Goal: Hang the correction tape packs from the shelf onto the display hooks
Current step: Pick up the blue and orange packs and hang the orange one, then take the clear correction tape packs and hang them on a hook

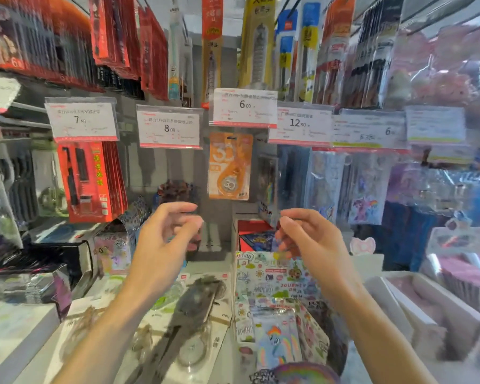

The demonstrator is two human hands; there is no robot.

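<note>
At the bottom edge, a rainbow-coloured sticker pack (277,345) is lying cut off by the frame, overlapping a sheet of cartoon stickers (272,275). Just left of them, correction tape packs (194,325) with white cards are lying flat in a loose heap on the shelf (17,322); motion blur and a dark shadow are smearing them, so how many there are cannot be told.

Above the heap both forearms are reaching forward. The left hand (164,245) is hovering with fingers loosely curled, thumb and forefinger apart, gripping nothing. The right hand (311,242) is hovering level with it, fingers bent toward the thumb; something small and clear may be sitting at the fingertips, but blur is hiding it, so whether it is pinching anything cannot be told.

Between and beyond the hands, one orange correction tape pack (230,166) is hanging upright beneath a price tag reading 6.00 (244,108). To its left, the space under the 8.00 tag (169,127) is showing bare back panel. Further left, red pen packs (90,181) are hanging under a 7.90 tag (81,119). To the right, glossy pony-printed packs (363,189) are glaring under a 12.90 tag (299,124), their print hard to read.
</note>
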